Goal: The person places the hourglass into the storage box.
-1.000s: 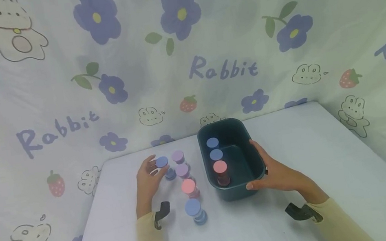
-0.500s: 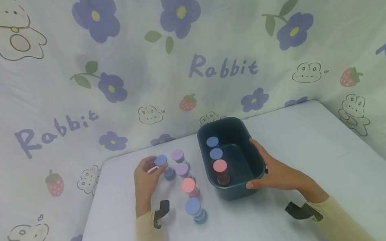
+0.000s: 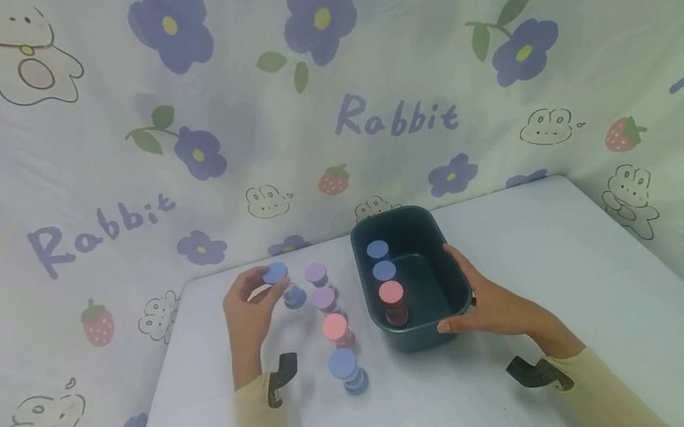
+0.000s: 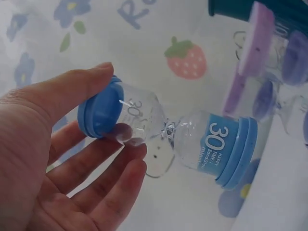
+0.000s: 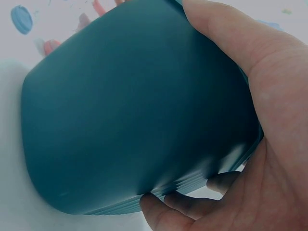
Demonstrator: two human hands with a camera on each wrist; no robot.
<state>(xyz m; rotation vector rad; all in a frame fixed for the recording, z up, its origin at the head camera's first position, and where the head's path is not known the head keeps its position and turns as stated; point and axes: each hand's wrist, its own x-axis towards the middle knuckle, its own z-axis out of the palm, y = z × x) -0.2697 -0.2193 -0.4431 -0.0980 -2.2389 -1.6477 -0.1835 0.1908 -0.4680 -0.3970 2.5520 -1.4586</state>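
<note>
My left hand [image 3: 251, 321] pinches a blue-capped hourglass [image 4: 192, 139] between thumb and fingers at one cap. Its printed label reads 30, and it tilts slightly in the left wrist view. It is at the far left of a loose row of hourglasses. Beside it stand two purple hourglasses [image 3: 316, 272], then a pink hourglass [image 3: 335, 328] and another blue hourglass [image 3: 344, 365] nearer me. With my right hand [image 3: 503, 309] I grip the near right corner of a dark green bin [image 3: 424, 338], thumb on the front rim. Inside are two blue hourglasses [image 3: 384, 271] and one pink hourglass [image 3: 391, 293].
A white-covered table [image 3: 560, 270] lies under everything. Behind it hangs a curtain [image 3: 276, 120] printed with rabbits, flowers and strawberries, and the bin stands close to it. Dark straps [image 3: 538, 372] are on both wrists over beige sleeves.
My left hand has shifted a little left and toward the back with the blue hourglass, drawing away from the purple ones. My right hand and the bin stay in place.
</note>
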